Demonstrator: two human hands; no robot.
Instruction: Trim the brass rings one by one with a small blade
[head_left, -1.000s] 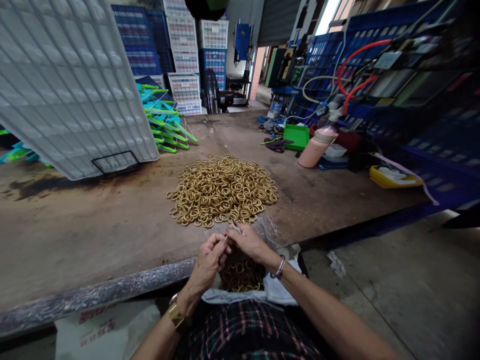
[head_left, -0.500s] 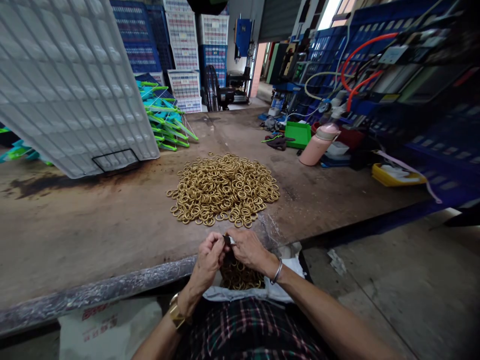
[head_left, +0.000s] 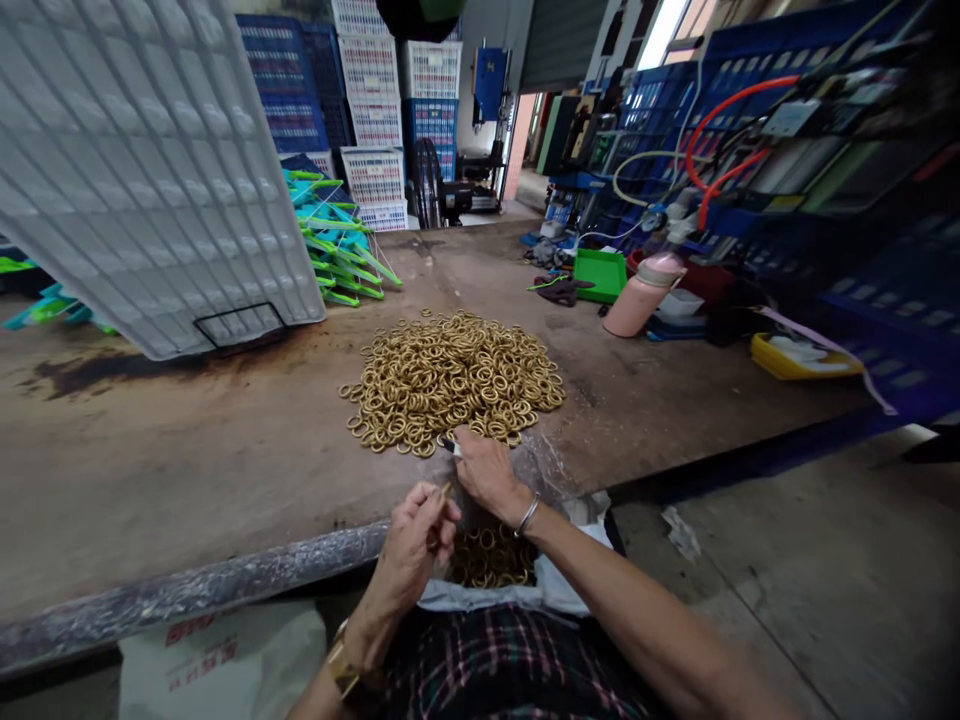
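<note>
"Because the worktop (head_left: 210,440) carries the ring pile (head_left: 459,380) centrally, is everything within reach?"
"Seemingly: right hand (head_left: 486,470) at the pile's near edge, left hand (head_left: 415,530) nearer, grips clamped on a dark-tipped tool (head_left: 450,446) and a single ring (head_left: 447,489) respectively."

Gold-toned rings (head_left: 459,385) lay heaped loosely at centre; one pinched ring (head_left: 447,490) showed edge-on nearer; further rings (head_left: 491,562) lay nearest, shadowed. A dark-tipped implement (head_left: 450,446) pointed left at the heap's near edge.
</note>
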